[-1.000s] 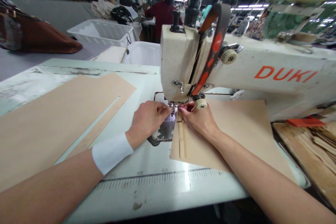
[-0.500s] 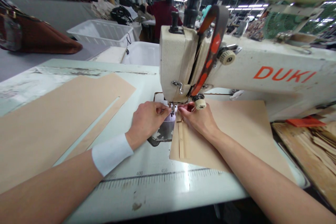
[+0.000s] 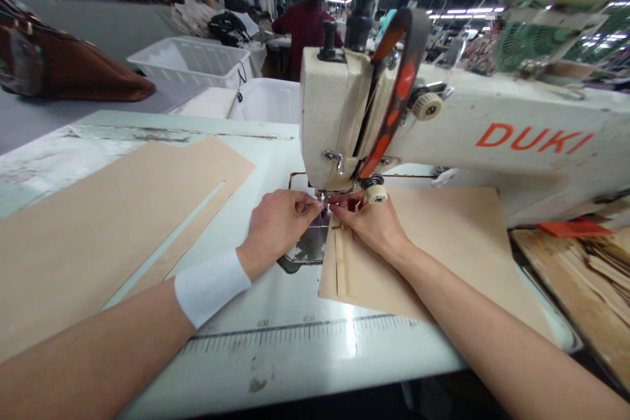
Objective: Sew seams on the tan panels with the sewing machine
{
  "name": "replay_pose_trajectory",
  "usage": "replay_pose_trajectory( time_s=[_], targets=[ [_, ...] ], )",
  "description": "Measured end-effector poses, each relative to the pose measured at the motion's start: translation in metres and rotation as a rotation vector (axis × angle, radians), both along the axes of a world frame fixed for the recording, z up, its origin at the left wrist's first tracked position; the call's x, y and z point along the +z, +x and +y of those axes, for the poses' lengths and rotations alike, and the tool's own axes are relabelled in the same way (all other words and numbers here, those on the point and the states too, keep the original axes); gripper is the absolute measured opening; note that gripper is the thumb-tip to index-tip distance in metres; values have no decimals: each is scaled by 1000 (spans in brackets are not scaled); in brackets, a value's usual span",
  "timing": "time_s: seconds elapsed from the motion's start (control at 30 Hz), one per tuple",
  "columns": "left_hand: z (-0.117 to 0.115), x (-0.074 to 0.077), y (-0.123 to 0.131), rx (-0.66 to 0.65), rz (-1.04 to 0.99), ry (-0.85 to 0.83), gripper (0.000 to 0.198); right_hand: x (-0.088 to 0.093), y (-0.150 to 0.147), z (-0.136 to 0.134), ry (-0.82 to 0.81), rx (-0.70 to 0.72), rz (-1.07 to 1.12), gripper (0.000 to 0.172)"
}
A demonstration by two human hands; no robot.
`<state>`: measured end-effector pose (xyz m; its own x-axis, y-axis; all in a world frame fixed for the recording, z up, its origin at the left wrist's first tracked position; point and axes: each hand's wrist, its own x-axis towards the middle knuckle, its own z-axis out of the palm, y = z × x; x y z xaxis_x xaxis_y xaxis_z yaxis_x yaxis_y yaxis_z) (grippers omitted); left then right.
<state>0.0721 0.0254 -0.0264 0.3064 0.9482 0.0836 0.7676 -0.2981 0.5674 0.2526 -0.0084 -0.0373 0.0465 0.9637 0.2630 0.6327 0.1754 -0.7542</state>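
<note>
Both hands meet at the needle area [image 3: 323, 200] under the head of a white sewing machine [image 3: 443, 125]. My left hand [image 3: 278, 223], a white band [image 3: 214, 289] round its wrist, pinches thumb and forefinger just left of the needle. From the other side my right hand [image 3: 377, 223] pinches close to the needle too. Whatever lies between the fingertips is too small to make out. Under my right hand and forearm lies a beige panel [image 3: 457, 230] with a narrow strip [image 3: 343, 269] along its left side and a small metal piece [image 3: 339, 227] on it.
Another beige panel [image 3: 118, 223] with a long slit lies on the table's left. A printed ruler [image 3: 290, 328] runs along the front. White baskets [image 3: 191, 59] and a brown bag [image 3: 79, 69] stand behind. Cut pieces [image 3: 600, 275] lie at right. A person [image 3: 308, 33] in dark red works beyond.
My right fingertips have moved slightly left, nearer to the needle and my left fingertips. My left hand has hardly moved. The panels lie as before.
</note>
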Motion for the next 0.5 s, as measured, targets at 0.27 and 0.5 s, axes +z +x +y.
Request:
replay_pose_trajectory(
  time_s=[0.27,0.5],
  targets=[
    [1,1,-1,5,-5,1,26,5,1,2,30,-180,-100,13],
    [1,-1,-1,-5,-4,6,28,0,2,4,29,-148,-80,11]
  ],
)
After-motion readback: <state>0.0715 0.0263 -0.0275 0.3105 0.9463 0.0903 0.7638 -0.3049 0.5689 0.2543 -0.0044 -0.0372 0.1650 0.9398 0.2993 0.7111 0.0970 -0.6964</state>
